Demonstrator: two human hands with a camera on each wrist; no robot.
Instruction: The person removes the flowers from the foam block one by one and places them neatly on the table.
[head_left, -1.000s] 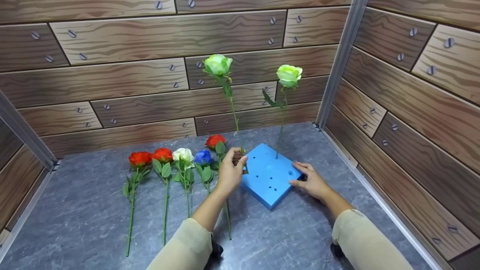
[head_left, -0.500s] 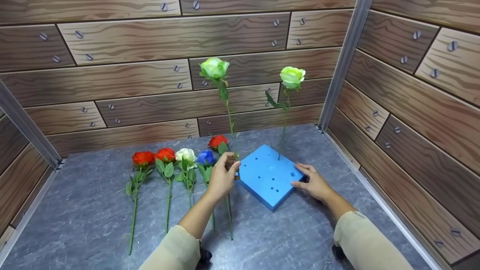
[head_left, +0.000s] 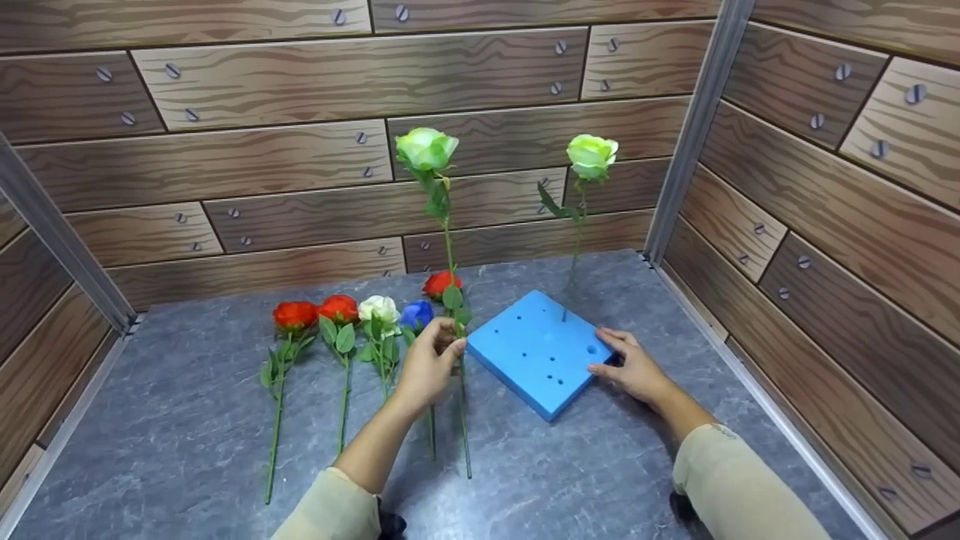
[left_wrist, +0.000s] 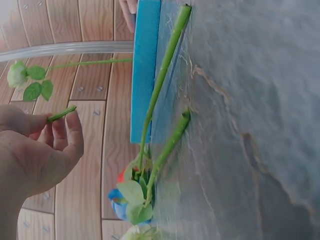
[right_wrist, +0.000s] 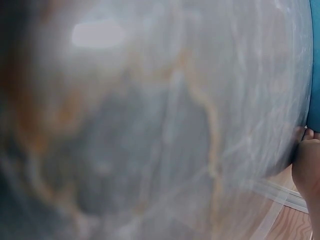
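My left hand (head_left: 427, 367) pinches the stem of a pale green rose (head_left: 426, 148), which stands upright above the table, left of a blue block (head_left: 502, 352). In the left wrist view the cut end of that stem (left_wrist: 61, 114) pokes out between thumb and fingers, apart from the block. The block lies flat and has several small holes in its top. A second pale green rose (head_left: 592, 156) rises from one hole near its far edge. My right hand (head_left: 634, 367) grips the block's right corner with thumb and fingers; in the right wrist view little of it shows.
Left of the block lie several roses in a row: red roses (head_left: 294, 315), a white rose (head_left: 379, 311) and a blue rose (head_left: 417, 313), stems toward me. The rearmost red rose (head_left: 442, 283) is partly behind the held stem. Wood-patterned walls (head_left: 285, 165) enclose the grey table (head_left: 202, 420).
My left hand has moved left and slightly toward me with its rose, from over the block's left corner to beside it. The right hand stays at the block's corner.
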